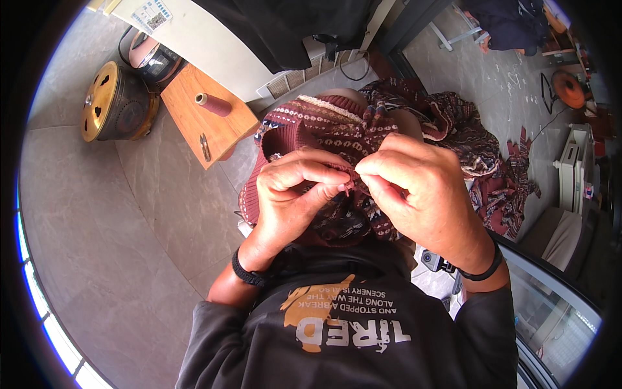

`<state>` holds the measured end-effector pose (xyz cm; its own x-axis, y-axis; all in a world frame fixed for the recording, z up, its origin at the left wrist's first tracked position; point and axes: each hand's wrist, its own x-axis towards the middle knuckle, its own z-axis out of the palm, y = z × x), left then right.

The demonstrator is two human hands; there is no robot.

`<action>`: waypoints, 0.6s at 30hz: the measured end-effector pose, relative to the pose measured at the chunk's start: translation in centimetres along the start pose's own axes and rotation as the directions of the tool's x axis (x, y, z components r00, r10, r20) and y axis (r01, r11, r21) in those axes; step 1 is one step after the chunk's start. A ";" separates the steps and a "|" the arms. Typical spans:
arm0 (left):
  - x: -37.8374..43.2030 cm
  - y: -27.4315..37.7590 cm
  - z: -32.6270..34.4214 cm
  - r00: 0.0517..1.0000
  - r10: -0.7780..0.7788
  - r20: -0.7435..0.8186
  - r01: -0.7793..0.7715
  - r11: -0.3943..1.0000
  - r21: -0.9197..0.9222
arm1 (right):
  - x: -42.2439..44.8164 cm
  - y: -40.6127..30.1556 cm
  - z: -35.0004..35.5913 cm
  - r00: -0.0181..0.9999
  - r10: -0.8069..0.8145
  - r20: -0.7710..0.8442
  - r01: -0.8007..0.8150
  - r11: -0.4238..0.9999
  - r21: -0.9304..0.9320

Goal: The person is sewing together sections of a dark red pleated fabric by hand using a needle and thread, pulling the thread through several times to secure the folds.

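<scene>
Across my lap lies a patterned maroon knitted garment (pixel 330 116) with ribbed bands. My left hand (pixel 296 189) pinches a gathered edge of the knit between thumb and fingertips. Just to its right, my right hand (pixel 423 185) has thumb and forefinger pinched together on something very thin that spans the small gap between the hands. Whether that is thread or a needle is too fine to tell. Short maroon yarn ends (pixel 346 189) poke out below my left thumb. Both hands partly hide the knit beneath them.
On a wooden board (pixel 231 127) at left are a cone of maroon thread (pixel 215 105) and thread snips (pixel 204 147). Behind stand a lidded metal pot (pixel 119 104) and a rice cooker (pixel 155 61). More knitwear (pixel 508 199) lies right, near a fan-shaped heater (pixel 568 90). Another person (pixel 508 24) is at upper right.
</scene>
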<state>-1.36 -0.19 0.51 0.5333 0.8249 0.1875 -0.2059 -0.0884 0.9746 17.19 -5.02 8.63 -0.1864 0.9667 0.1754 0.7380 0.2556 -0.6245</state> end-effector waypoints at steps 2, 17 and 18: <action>0.0 0.0 0.0 1.000 -0.002 0.002 0.002 1.000 0.011 | 0.0 0.0 -0.1 1.000 0.001 0.012 -0.001 1.000 -0.010; -0.1 0.0 0.0 1.000 0.006 0.011 -0.006 1.000 0.008 | 0.3 0.1 0.6 0.999 0.013 -0.039 -0.009 0.994 0.108; -0.1 -0.1 0.0 1.000 0.006 0.011 -0.006 1.000 0.008 | 0.4 0.1 0.5 0.999 0.004 -0.035 -0.001 0.995 0.096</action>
<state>-1.39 -0.31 0.44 0.5410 0.8182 0.1944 -0.2028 -0.0974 0.9744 16.86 -4.60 8.21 -0.1607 0.9667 0.1994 0.6724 0.2551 -0.6948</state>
